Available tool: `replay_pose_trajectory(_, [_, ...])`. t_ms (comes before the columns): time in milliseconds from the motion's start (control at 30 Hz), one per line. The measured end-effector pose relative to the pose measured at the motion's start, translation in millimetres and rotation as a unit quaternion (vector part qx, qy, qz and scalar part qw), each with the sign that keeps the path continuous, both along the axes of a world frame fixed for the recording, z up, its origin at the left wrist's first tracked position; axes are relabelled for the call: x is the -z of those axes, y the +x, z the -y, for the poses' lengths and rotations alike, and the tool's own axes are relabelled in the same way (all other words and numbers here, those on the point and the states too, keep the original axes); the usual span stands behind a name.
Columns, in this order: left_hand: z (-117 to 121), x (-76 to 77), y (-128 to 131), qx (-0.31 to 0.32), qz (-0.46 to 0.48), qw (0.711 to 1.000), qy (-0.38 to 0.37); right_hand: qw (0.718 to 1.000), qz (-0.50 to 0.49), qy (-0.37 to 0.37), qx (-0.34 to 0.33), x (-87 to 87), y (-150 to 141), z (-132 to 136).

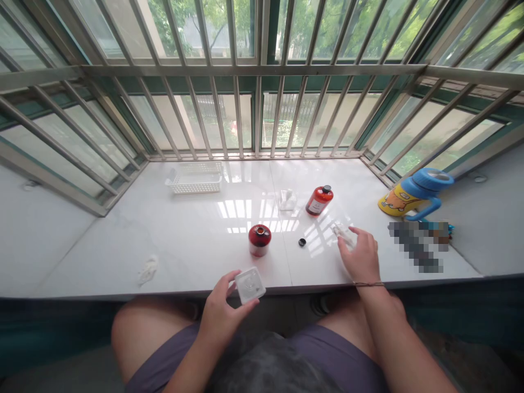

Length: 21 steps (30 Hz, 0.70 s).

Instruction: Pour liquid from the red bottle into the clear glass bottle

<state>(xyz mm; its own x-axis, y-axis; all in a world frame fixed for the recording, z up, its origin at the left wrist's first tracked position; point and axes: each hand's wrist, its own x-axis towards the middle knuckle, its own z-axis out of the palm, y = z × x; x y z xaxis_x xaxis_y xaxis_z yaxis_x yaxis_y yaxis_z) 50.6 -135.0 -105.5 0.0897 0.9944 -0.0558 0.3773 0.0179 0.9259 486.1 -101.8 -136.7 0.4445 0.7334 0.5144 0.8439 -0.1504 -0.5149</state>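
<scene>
Purple shorts are showing nearest. The left hand is clamping its grip on a clear box by the glossy surface's front edge, square face tilting up, long axis unclear. The right hand is parting its grip around crumpled tissue, contact uncertain. Red bottles are standing before barred windows; pixelation is hiding something rightward.

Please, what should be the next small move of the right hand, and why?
Probably the right hand should lift the crumpled tissue: its fingers are right at it, and the left hand holds a small box that it might wipe.
</scene>
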Motion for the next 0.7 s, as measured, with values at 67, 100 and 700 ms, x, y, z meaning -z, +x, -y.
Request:
replay_pose_trajectory(67, [0,-6.2,3,0.007,0.0,1.0,0.002,0.996,-0.07,0.008,-0.05,-10.8,-30,12])
replay_pose_trajectory(100, [1,-9.8,6,0.013,0.0,1.0,0.003,0.987,-0.133,-0.001,-0.087,-15.5,-48,20])
replay_pose_trajectory(700, [-4,-76.1,52,0.108,0.007,0.993,0.056,0.428,-0.838,-0.15,-0.304,-49.6,-212,61])
